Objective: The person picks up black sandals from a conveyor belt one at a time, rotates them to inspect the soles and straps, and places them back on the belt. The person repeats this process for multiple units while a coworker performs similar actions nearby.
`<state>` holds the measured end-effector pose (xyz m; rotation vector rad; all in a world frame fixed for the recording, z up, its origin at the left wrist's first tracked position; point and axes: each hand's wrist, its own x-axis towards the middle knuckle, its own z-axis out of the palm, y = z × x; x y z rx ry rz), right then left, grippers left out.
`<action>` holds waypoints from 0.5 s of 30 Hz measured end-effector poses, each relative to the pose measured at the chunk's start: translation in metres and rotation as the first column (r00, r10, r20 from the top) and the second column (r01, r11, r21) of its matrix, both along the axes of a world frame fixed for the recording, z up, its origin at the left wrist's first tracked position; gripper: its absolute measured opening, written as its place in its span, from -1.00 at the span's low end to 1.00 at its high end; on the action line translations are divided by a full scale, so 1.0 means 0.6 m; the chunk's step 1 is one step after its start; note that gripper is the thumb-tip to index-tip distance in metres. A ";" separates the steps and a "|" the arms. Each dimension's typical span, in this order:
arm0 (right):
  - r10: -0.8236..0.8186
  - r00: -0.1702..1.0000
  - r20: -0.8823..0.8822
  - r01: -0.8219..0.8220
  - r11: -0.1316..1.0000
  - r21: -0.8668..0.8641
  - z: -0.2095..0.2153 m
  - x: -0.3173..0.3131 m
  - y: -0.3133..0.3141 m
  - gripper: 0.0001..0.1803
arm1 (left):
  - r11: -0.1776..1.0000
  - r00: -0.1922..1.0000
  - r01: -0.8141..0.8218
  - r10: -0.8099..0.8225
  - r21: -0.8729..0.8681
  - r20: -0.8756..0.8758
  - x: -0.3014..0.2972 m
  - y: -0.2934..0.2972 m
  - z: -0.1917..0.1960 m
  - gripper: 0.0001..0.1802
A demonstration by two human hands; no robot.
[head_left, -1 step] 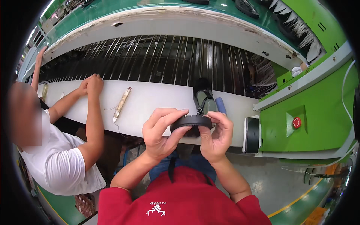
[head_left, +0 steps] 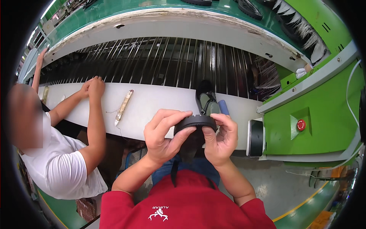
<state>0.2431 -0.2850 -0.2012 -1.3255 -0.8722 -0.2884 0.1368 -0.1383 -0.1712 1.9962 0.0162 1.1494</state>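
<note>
Both my hands grip a black ridged shoe sole [head_left: 195,121] in front of my chest, its toothed edge showing. My left hand [head_left: 164,131] pinches its left end, thumb below and fingers above. At the right end my right hand [head_left: 221,137] holds it the same way. Much of the sole is foreshortened and dark beneath, so its full length is hard to make out. Just beyond it a green and black shoe [head_left: 207,102] with a strap and buckle lies on the white bench [head_left: 164,95], partly covered by the sole.
Beside the shoe lies a blue cylinder [head_left: 223,107]. A wrapped-handle knife [head_left: 124,108] rests farther left, near a co-worker's clasped hands [head_left: 93,86]. Metal rollers [head_left: 152,61] run behind the bench. A green machine [head_left: 316,126] with a red button [head_left: 301,124] stands right.
The sole has tilted slightly between my hands, showing more of its toothed edge and dark underside. Both hands keep their hold.
</note>
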 end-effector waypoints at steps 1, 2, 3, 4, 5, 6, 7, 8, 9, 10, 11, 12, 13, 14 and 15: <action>0.033 0.997 -0.066 -0.033 0.999 0.001 0.010 0.000 -0.003 -0.62 | 1.000 1.000 0.013 -0.013 -0.020 -0.005 0.002 0.001 0.011 -0.64; 0.066 0.989 -0.131 -0.066 0.998 0.004 0.018 -0.002 -0.006 -0.62 | 0.995 0.999 0.033 -0.036 -0.093 -0.029 0.003 -0.001 0.016 -0.63; 0.100 0.975 -0.196 -0.100 0.995 0.009 0.026 -0.002 -0.009 -0.63 | 0.985 0.997 0.051 -0.060 -0.165 -0.050 0.005 -0.002 0.022 -0.63; 0.117 0.963 -0.243 -0.119 0.993 0.007 0.030 -0.005 -0.013 -0.65 | 0.978 0.995 0.071 -0.084 -0.196 -0.062 0.005 -0.003 0.026 -0.66; 0.134 0.947 -0.290 -0.139 0.990 0.005 0.034 -0.007 -0.018 -0.66 | 0.971 0.989 0.084 -0.108 -0.222 -0.098 0.004 -0.002 0.031 -0.67; 0.151 0.929 -0.337 -0.159 0.987 0.004 0.035 -0.007 -0.021 -0.68 | 0.964 0.982 0.096 -0.132 -0.248 -0.133 0.002 0.001 0.035 -0.69; 0.241 0.861 -0.449 -0.238 0.969 0.065 0.030 -0.002 -0.024 -0.69 | 0.927 0.973 0.131 -0.189 -0.352 -0.135 0.002 -0.001 0.035 -0.70; 0.328 0.770 -0.547 -0.306 0.942 0.134 0.021 0.005 -0.026 -0.69 | 0.877 0.963 0.157 -0.238 -0.454 -0.127 0.002 -0.003 0.034 -0.72; 0.410 0.661 -0.629 -0.362 0.908 0.211 0.016 0.010 -0.027 -0.70 | 0.761 0.948 0.202 -0.310 -0.617 -0.072 0.006 -0.010 0.028 -0.73; 0.534 0.516 -0.669 -0.383 0.843 0.378 0.020 0.007 -0.021 -0.69 | 0.676 0.937 0.229 -0.349 -0.700 -0.030 0.009 -0.015 0.024 -0.73; 0.537 0.508 -0.674 -0.381 0.841 0.384 0.021 0.008 -0.021 -0.69 | 0.581 0.926 0.250 -0.376 -0.775 0.017 0.012 -0.021 0.020 -0.73; 0.539 0.499 -0.678 -0.378 0.840 0.390 0.022 0.009 -0.021 -0.69 | 0.546 0.923 0.260 -0.382 -0.796 0.040 0.016 -0.024 0.014 -0.73; 0.540 0.490 -0.684 -0.376 0.839 0.393 0.022 0.010 -0.022 -0.69 | 0.508 0.920 0.270 -0.386 -0.818 0.064 0.017 -0.027 0.007 -0.73; 0.447 0.597 -0.666 -0.367 0.891 0.268 0.024 0.012 -0.023 -0.68 | 0.568 0.933 0.243 -0.359 -0.787 0.029 0.020 -0.024 0.001 -0.73; 0.349 0.695 -0.628 -0.341 0.930 0.140 0.027 0.016 -0.025 -0.65 | 0.624 0.944 0.215 -0.331 -0.752 -0.005 0.027 -0.016 -0.003 -0.73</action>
